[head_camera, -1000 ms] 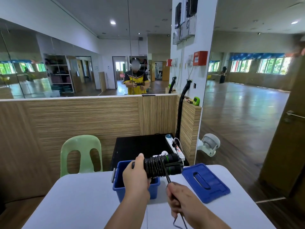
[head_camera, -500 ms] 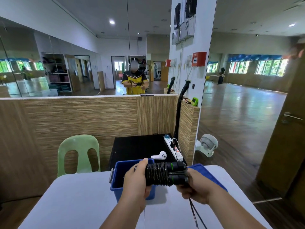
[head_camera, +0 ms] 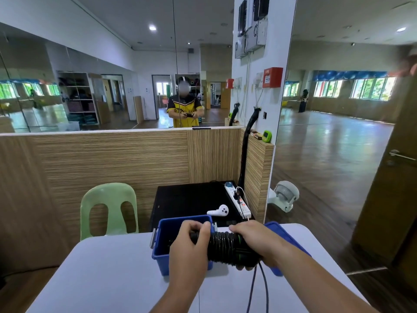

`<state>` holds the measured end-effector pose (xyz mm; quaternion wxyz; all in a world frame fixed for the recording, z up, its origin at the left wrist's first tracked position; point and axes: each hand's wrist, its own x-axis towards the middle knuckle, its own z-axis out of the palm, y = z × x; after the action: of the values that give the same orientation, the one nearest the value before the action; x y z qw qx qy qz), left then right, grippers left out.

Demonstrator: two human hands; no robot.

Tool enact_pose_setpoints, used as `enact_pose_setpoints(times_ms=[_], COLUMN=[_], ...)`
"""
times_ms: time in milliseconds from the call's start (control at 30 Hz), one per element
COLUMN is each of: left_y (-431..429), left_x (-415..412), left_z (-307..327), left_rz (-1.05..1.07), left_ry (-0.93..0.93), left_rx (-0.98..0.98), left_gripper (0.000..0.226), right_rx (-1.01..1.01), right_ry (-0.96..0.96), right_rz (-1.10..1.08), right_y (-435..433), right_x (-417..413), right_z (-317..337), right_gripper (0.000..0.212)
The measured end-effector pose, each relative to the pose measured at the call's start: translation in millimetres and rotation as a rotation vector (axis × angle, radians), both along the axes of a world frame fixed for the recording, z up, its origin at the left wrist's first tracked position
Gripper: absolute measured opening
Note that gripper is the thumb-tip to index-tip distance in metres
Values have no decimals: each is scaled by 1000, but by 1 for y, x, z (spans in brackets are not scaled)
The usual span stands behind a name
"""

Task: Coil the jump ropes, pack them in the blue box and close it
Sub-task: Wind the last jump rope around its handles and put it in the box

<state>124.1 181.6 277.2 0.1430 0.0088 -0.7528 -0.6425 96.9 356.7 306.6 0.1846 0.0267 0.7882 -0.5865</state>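
Above the tabletop [head_camera: 108,272], beside the open blue box [head_camera: 182,219]: my left hand [head_camera: 191,242] grips one end of the coiled jump rope [head_camera: 225,246], my right hand [head_camera: 255,239] the other, likely so the turns cannot slip; tail [head_camera: 254,288] hangs loose; lid [head_camera: 286,236] lies off, behind my right wrist.

Pale white surface [head_camera: 112,267], rounded at the near-left corner. Standing on it toward the far edge: open blue box [head_camera: 161,251], lid off. Lying just right of that: blue lid [head_camera: 282,230], partly hidden by an arm. Behind, a lower black top [head_camera: 187,199] bearing a white power strip [head_camera: 238,201] and white controller [head_camera: 218,210].
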Motion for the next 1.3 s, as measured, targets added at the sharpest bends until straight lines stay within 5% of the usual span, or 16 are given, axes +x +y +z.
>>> enact_pose_setpoints(times_ms=[200, 333, 467, 567, 700, 900, 1300], left_y=[-33, -44, -37, -36, -30, -35, -48], left_x=[-27, -35, -39, -38, -33, -39, -60], left_z=[-14, 0, 17, 20, 22, 16, 15], left_rz=[-230, -434, -547, -531, -604, -604, -530], left_ry=[773, 822, 784, 761, 628, 534, 415], left_rx=[-1107, -1566, -1599, -1603, -1591, -1535, -1593], left_gripper=[37, 70, 77, 74, 74, 68, 62], right_rx=[-20, -54, -49, 6, 480, 828, 283], right_ry=[-113, -176, -209, -207, -58, 103, 131], right_rz=[-57, -58, 16, 23, 148, 288, 185], right_y=[6, 11, 10, 9, 2, -9, -17], right_x=[-5, -6, -11, -14, -19, -27, 8], right_z=[2, 8, 12, 19, 33, 61, 55], right_gripper=[39, 60, 75, 65, 28, 28, 24])
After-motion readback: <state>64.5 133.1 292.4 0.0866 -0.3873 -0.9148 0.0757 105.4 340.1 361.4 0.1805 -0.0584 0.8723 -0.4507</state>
